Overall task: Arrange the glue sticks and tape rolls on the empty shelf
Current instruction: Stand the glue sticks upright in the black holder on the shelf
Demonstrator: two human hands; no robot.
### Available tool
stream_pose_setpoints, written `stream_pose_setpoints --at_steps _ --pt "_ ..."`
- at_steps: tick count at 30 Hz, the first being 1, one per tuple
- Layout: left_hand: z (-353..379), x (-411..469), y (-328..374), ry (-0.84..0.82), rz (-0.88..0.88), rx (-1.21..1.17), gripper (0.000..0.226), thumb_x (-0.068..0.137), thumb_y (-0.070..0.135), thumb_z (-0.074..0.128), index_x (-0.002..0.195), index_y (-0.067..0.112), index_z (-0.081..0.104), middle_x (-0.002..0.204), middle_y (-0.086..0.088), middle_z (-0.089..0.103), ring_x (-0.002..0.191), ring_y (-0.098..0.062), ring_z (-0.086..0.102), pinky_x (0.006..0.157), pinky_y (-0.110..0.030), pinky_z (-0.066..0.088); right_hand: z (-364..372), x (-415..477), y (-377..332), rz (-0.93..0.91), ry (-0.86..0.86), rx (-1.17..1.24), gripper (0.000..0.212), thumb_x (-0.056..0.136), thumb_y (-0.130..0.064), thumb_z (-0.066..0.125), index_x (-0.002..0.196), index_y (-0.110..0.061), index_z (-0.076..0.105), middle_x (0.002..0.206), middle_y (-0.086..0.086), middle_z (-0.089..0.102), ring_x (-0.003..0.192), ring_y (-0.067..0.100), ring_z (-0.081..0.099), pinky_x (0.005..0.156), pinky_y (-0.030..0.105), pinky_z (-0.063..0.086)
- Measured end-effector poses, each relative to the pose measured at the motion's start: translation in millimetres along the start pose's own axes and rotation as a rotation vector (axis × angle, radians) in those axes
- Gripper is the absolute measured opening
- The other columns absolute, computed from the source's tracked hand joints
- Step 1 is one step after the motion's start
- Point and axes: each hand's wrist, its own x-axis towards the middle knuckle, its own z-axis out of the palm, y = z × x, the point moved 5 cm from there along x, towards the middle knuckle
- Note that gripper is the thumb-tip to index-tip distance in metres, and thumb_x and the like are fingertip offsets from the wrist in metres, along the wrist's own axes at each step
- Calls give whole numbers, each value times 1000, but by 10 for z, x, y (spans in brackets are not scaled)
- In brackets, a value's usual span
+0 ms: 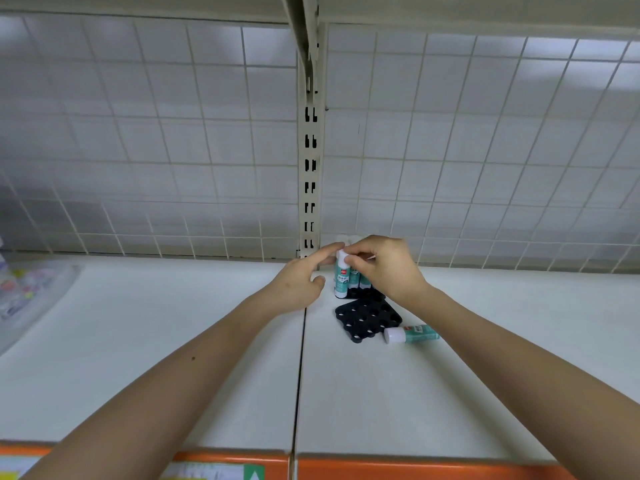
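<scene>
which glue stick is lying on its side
The glue stick at the black tray's front right corner: it lies flat on the shelf, white cap pointing left. The others stand upright in the tray.

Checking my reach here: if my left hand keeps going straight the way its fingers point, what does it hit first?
Probably the upright glue stick that the right hand pinches; the left hand is nearly touching it.

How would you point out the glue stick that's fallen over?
Start at the slotted metal upright in the shelf's back wall, then drop to the black holder tray on the white shelf. The fallen glue stick is at its right corner: the only one lying flat, the others standing upright.
</scene>
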Motion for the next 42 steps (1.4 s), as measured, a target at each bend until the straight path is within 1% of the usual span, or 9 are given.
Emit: stream_pose_setpoints --at_steps 4,9,13,15,21,26,31,35,42 --pt "13 11 -49 15 -17 -22 69 86 -9 37 141 32 29 139 8 47 135 -10 35 113 -28 25 27 20 -16 -105 -40 -124 17 86 -9 58 96 -4 71 92 13 62 80 25 58 74 35 47" --pt "35 -12 -23 -4 -34 -7 68 89 -3 39 143 36 22 141 8 45 132 -12 37 106 -20 25 42 -31 -5 -119 -91 -155 27 89 -6 51 112 -9 65 85 3 50 77 19 49 64 14 30" --pt "-15 -44 153 140 31 96 65 90 2 41 144 34 22 140 2 46 106 -17 49 81 -6 26 -33 -83 70 -18 -183 -13 40 88 -3 52 126 -14 53 99 7 60 88 20 56 70 3 36" --pt "-44 -65 279 244 87 137 58 89 1 43 141 26 33 136 1 49 115 -16 49 80 -5 26 -111 -138 141 87 -231 123 48 87 -5 55 132 -20 46 98 0 59 85 15 58 72 -2 39" --pt "112 -74 537 376 231 221 38 88 2 47 121 17 57 119 3 60 108 -16 50 88 -15 31 -337 -499 402 157 -535 24 19 74 -31 73 91 -33 66 83 -16 60 75 4 55 70 12 42" --pt "299 -41 623 343 227 195 31 88 3 45 110 16 63 103 5 64 97 -15 54 85 -25 44 -343 -652 559 41 -639 -132 19 72 -31 75 89 -26 70 85 -12 59 73 4 50 65 10 40" --pt "423 -10 614 292 86 1 28 89 2 47 108 13 64 91 4 65 77 -3 58 66 0 37 -457 -614 626 101 -465 23 16 73 -21 74 73 -32 63 80 -6 60 68 8 54 62 12 44" --pt "508 -5 616 307 17 -103 21 89 8 51 106 13 63 80 14 62 60 9 52 64 0 37 -571 -556 676 187 -264 195 14 76 -17 71 72 -26 62 69 -10 59 56 1 51 55 6 40" --pt "662 34 698 263 -78 -162 37 75 34 73 106 22 58 87 15 59 74 -5 61 77 -13 45 -674 -393 651 439 56 638 10 80 -17 68 78 -15 59 74 3 60 66 14 60 70 28 57"
